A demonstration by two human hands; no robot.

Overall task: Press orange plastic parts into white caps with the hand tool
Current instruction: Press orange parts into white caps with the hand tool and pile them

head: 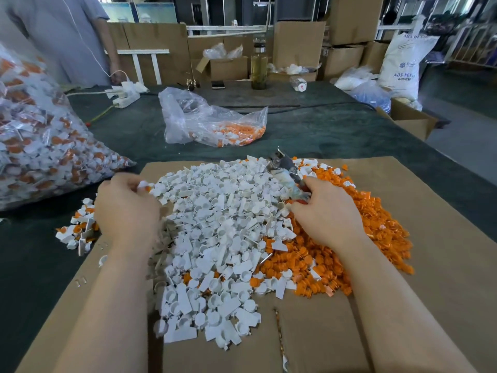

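Left hand (pixel 126 208) pinching an assembled white-and-orange cap (pixel 144 185) beside the white plastic cap heap (pixel 215 232); right hand (pixel 326 214) gripping the metal hand tool (pixel 286 173), readying the next press.

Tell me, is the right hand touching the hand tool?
Touching. The head view shows the right hand with fingers curled round the hand tool's lower end.

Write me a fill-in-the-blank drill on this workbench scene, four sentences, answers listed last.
1. The right hand grips the hand tool at the seam between the white caps and the pile of ____ parts.
2. Both piles lie on a flat sheet of ____.
3. The left hand pinches a small part at the ____ edge of the white caps.
4. The big sealed bag of finished pieces sits to the person's ____.

Missing words: orange; cardboard; left; left
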